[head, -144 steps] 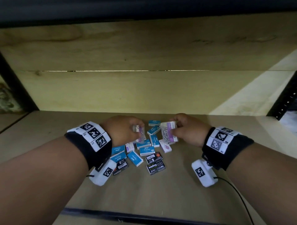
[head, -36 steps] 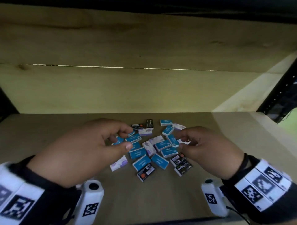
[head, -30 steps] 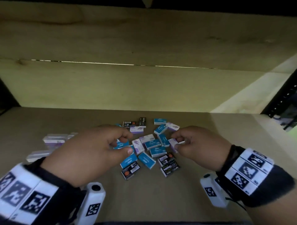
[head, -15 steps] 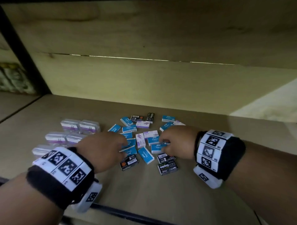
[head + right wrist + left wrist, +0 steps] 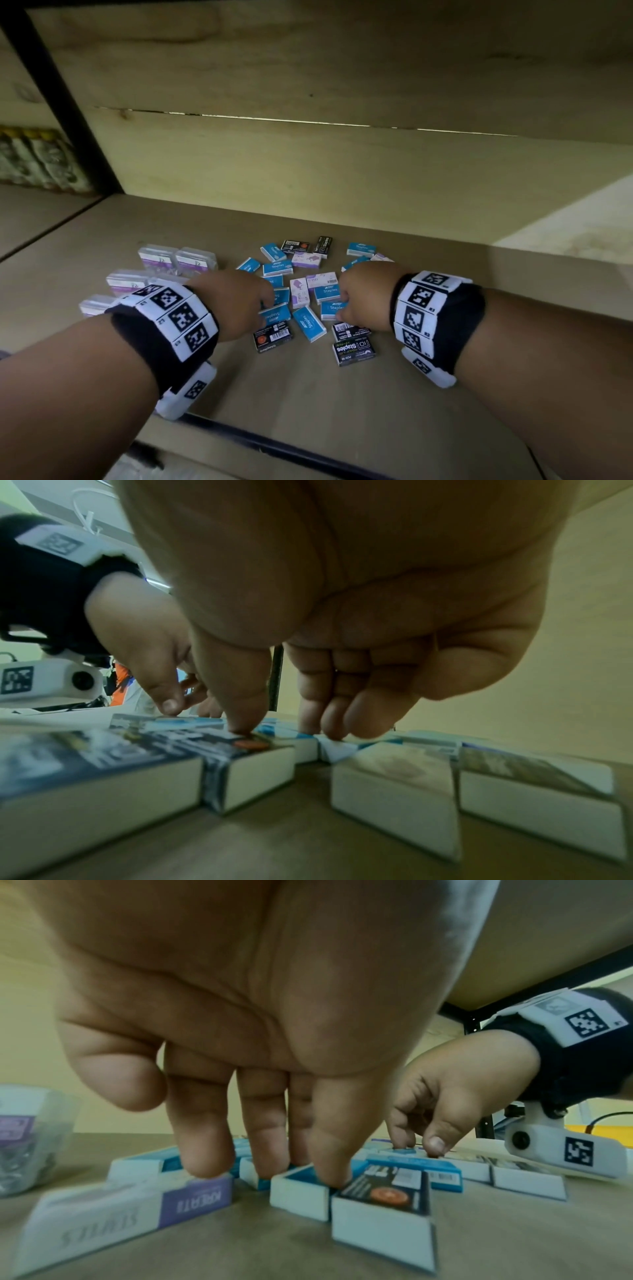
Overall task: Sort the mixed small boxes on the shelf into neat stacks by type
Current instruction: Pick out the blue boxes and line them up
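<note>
Two hands worked a scatter of staple boxes (image 5: 306,323) on a wooden shelf (image 5: 342,404).
Left hand (image 5: 236,305) and right hand (image 5: 364,298) pressed straight fingertips (image 5: 330,1175) on blue, black and purple-white cartons.

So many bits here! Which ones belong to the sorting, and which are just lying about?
Sorting:
blue boxes
black boxes
white-purple boxes
clear boxes
left hand
right hand

Lying about:
shelf post
stuff on the next shelf

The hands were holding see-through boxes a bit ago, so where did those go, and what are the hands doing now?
Both let go: the clear boxes now sit in rows at the left of the shelf. The left hand and right hand have come down onto the blue boxes, fingers touching them. The black boxes stayed scattered in front.
</note>
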